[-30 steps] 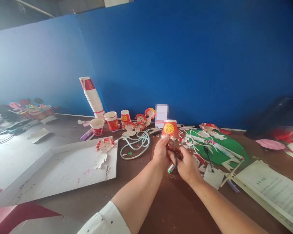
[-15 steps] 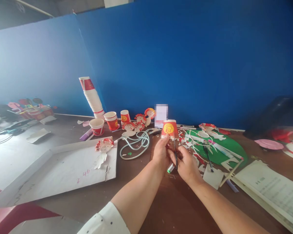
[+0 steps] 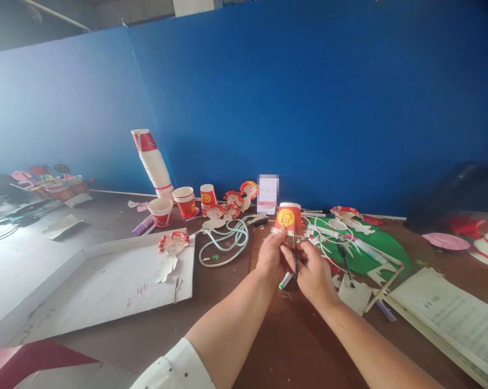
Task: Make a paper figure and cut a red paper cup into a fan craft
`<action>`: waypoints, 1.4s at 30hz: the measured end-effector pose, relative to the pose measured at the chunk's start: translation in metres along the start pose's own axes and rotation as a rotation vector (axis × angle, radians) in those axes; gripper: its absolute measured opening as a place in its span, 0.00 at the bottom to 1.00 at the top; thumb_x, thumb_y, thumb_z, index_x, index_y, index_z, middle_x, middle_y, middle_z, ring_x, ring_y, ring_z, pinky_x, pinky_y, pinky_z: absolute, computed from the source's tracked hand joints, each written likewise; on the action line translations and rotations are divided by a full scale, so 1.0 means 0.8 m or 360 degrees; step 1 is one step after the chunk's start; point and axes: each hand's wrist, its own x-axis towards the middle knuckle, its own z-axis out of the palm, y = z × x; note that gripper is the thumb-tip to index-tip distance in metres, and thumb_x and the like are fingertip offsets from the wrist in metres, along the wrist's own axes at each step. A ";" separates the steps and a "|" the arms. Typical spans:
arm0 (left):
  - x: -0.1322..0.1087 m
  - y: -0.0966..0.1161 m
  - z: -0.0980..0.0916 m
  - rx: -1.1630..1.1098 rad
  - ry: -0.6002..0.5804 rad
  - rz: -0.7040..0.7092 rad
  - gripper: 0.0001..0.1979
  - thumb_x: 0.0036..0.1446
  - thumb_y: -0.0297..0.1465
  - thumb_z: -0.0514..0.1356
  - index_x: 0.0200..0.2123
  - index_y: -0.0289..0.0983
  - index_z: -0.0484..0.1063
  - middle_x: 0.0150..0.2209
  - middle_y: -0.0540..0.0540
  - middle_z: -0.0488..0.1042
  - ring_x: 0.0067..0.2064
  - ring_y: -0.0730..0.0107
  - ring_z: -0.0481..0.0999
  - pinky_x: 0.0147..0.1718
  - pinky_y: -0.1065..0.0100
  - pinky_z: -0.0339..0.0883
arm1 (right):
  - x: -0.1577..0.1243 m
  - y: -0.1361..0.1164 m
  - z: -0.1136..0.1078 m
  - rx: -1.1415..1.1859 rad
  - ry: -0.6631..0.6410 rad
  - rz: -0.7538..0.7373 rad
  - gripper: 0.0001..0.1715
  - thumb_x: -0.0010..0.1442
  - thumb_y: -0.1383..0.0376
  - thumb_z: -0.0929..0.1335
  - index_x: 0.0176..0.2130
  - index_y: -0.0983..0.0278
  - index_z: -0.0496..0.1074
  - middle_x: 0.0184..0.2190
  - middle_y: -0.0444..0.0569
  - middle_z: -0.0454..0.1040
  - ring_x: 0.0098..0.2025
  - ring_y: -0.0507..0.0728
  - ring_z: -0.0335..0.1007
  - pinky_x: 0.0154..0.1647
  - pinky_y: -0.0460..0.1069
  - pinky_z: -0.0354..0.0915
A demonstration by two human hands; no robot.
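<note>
My left hand [image 3: 273, 253] is closed on the lower edge of a red and white paper cup [image 3: 286, 217], with the thumb on its printed side. A yellow emblem faces me. In my right hand [image 3: 312, 270] is a pair of dark, slim scissors [image 3: 295, 259], upright, their tip against the right side of the cup. The fingers hide much of the handles. Just below the hands lies a marker with a green end [image 3: 285, 280].
A lidless white box [image 3: 118, 281] holding a cut paper figure [image 3: 173, 243] lies left. Behind it stand a leaning cup stack [image 3: 152, 162] and loose cups [image 3: 184, 202]. A pale cable [image 3: 223, 263] coils mid-table. Right are a green sheet [image 3: 389, 243], scraps, pens and a booklet [image 3: 450, 319].
The cup and both hands have shifted slightly to the right and down in view. The scissors stay against the cup's right side.
</note>
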 end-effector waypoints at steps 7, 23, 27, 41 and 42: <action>-0.002 -0.005 0.001 -0.0042 -0.0123 0.0010 0.19 0.42 0.37 0.71 0.25 0.35 0.64 0.19 0.53 0.64 0.21 0.76 0.66 0.23 0.73 0.62 | 0.001 -0.004 -0.002 0.0063 0.0039 -0.0012 0.16 0.57 0.50 0.66 0.30 0.59 0.63 0.21 0.42 0.71 0.23 0.53 0.66 0.26 0.46 0.59; -0.003 -0.005 -0.001 0.0097 -0.0173 -0.0037 0.19 0.44 0.40 0.69 0.28 0.36 0.64 0.19 0.53 0.66 0.17 0.76 0.66 0.17 0.74 0.58 | 0.005 -0.005 -0.006 0.0275 0.0057 0.0088 0.23 0.53 0.43 0.67 0.32 0.60 0.66 0.24 0.46 0.75 0.23 0.55 0.69 0.25 0.48 0.63; -0.006 -0.005 0.000 0.0152 -0.0211 -0.0073 0.20 0.43 0.41 0.69 0.29 0.37 0.62 0.20 0.53 0.68 0.15 0.75 0.65 0.13 0.74 0.54 | 0.008 -0.004 -0.007 0.0371 0.0071 0.0139 0.25 0.51 0.42 0.68 0.32 0.61 0.67 0.24 0.47 0.76 0.23 0.56 0.70 0.24 0.48 0.63; -0.006 -0.003 0.000 0.0203 -0.0257 -0.0092 0.19 0.45 0.41 0.67 0.29 0.37 0.62 0.18 0.53 0.67 0.13 0.74 0.63 0.10 0.72 0.56 | 0.011 -0.021 -0.016 0.0601 0.0022 0.0246 0.25 0.49 0.42 0.70 0.26 0.61 0.66 0.15 0.43 0.69 0.17 0.53 0.65 0.20 0.47 0.62; -0.006 -0.002 0.000 0.0218 -0.0254 -0.0103 0.19 0.45 0.41 0.67 0.29 0.37 0.62 0.18 0.53 0.67 0.13 0.74 0.63 0.10 0.72 0.56 | 0.010 -0.022 -0.016 0.0618 0.0024 0.0262 0.25 0.49 0.43 0.70 0.27 0.61 0.66 0.16 0.43 0.69 0.17 0.53 0.65 0.20 0.47 0.62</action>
